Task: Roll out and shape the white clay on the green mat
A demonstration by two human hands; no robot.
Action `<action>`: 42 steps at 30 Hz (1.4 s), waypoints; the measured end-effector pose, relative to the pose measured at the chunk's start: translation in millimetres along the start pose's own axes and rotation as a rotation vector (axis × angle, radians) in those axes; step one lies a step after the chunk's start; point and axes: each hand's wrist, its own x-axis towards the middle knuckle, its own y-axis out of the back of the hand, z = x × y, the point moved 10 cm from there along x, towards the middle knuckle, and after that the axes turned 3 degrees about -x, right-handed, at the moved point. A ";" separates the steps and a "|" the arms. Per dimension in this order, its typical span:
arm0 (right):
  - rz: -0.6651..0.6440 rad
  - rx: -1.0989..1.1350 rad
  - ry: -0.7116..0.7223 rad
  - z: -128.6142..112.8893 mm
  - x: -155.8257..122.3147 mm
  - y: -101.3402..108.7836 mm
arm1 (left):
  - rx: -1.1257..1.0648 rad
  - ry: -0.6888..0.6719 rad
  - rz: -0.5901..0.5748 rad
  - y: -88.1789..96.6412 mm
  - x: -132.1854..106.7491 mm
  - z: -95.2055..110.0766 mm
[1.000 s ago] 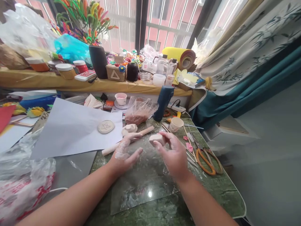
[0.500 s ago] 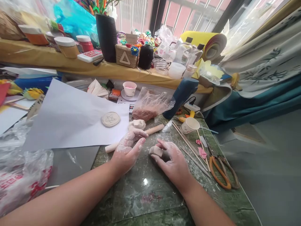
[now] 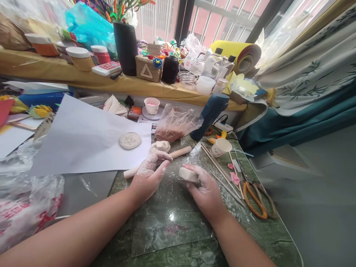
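The pale clay block (image 3: 188, 174), pinched by the fingers of the right hand (image 3: 205, 189), is now tilted differently, suggesting one-handed turning, while the empty left hand (image 3: 149, 175) is held thumb and fingers apart.

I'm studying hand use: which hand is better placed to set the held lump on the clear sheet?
Probably the right hand: it grips the lump over the sheet. The left hand is open, near the rod.
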 end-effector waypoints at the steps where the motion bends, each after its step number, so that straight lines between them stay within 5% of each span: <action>1: 0.031 0.015 -0.049 5.8 -1.3 3.1 | -0.008 0.004 0.008 0.7 0.4 0.0; 5: 0.130 0.031 -0.175 24.4 -7.3 14.9 | -0.015 0.015 0.013 2.2 1.5 -1.3; 8: 0.293 -0.031 -0.131 20.2 -12.0 35.3 | -0.039 0.022 0.001 1.6 1.7 -2.0; 14: -0.062 -0.153 0.086 -5.8 -5.6 -3.6 | -0.039 0.025 -0.006 1.2 0.7 -2.9; 18: 0.055 -0.157 -0.009 1.3 -5.1 4.8 | -0.018 0.035 -0.019 1.0 -0.2 -7.6; 30: -0.001 -0.281 -0.067 11.4 -0.6 -5.4 | 0.105 -0.029 -0.069 -4.1 -2.3 0.3; 36: 0.033 -0.298 0.169 -14.2 -5.2 4.1 | 0.397 -0.261 -0.229 -24.6 -13.3 26.0; 39: 0.148 -0.166 0.301 -28.5 -12.6 16.6 | 0.420 -0.159 -0.275 -27.5 -14.1 18.9; 42: 0.119 -0.051 0.261 -23.5 -13.4 12.4 | 0.411 -0.068 -0.352 -32.1 -15.7 9.1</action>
